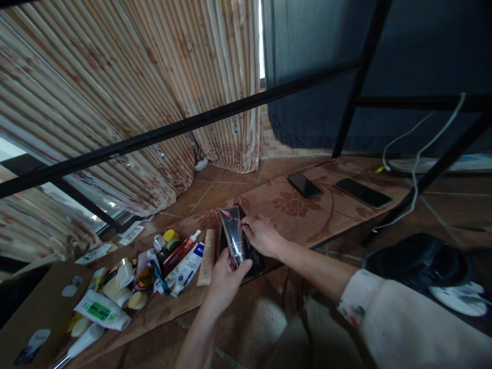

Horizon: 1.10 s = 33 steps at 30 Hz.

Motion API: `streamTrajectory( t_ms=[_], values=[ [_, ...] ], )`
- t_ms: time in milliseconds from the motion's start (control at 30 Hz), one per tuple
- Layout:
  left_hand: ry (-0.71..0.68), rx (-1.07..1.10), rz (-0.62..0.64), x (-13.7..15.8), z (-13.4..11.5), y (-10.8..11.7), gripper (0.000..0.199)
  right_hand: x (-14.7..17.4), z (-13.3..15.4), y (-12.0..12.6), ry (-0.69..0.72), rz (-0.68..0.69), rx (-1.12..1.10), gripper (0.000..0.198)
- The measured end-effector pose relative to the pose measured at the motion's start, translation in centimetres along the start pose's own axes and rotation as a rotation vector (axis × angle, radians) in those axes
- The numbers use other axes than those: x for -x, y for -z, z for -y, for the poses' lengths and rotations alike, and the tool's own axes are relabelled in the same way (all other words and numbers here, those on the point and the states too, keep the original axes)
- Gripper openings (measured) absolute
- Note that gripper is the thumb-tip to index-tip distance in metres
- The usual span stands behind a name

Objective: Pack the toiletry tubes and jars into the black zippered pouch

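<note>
My left hand (226,279) grips the lower, cap end of a dark, shiny squeeze tube (232,230), thumb on its front. Against the tube's right edge are the curled fingers of my right hand (263,234); whether they pinch the tube or the black item behind it is hidden. That flat black item (255,261) lies beneath the tube and both hands, its kind unclear. Just left of it lies a beige tube (207,256). Beside that are a white and blue tube (188,269) and a red bottle (180,252) with a white tip.
A patterned brown mat (277,205) bears two phones, one black (304,184) and one larger (363,192). Several bottles, jars and a white-green tube (102,310) crowd the left beside a cardboard box (46,307). A black metal bar (230,108) crosses ahead; a white cable (417,159) hangs right.
</note>
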State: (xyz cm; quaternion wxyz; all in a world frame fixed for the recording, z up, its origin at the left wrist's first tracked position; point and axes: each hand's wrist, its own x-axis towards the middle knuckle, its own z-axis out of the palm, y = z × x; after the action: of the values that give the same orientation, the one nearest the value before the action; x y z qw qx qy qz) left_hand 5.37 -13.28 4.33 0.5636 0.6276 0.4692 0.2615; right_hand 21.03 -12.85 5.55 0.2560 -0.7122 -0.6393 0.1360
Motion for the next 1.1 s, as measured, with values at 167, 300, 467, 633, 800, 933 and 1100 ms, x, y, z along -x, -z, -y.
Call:
streamTrajectory(
  t_ms=[167,300,467,633,800,933,1100],
  values=[
    [0.001,-0.021,-0.002,-0.04,-0.03,0.07,0.046,-0.07,-0.02,0.04,0.021,0.01,-0.014,0.03],
    [-0.013,-0.026,-0.001,-0.12,0.15,0.11,0.045,-0.08,-0.02,0.03,0.023,0.001,0.008,0.031],
    [-0.035,-0.046,-0.002,-0.16,0.17,0.11,0.043,-0.06,-0.01,-0.04,0.02,0.003,0.002,0.03],
    [-0.032,-0.062,-0.001,-0.07,0.22,0.14,0.042,-0.07,-0.15,-0.04,0.042,0.003,-0.019,0.028],
    [-0.029,-0.064,0.019,-0.01,0.4,0.21,0.042,-0.03,-0.13,0.0,0.018,0.0,-0.003,0.029],
    [-0.027,-0.086,0.026,-0.09,0.49,0.23,0.043,-0.03,-0.1,0.0,0.026,-0.003,-0.001,0.029],
    [-0.028,-0.078,0.022,-0.12,0.54,0.26,0.042,0.01,-0.11,0.05,0.023,-0.002,0.001,0.029]
  ],
)
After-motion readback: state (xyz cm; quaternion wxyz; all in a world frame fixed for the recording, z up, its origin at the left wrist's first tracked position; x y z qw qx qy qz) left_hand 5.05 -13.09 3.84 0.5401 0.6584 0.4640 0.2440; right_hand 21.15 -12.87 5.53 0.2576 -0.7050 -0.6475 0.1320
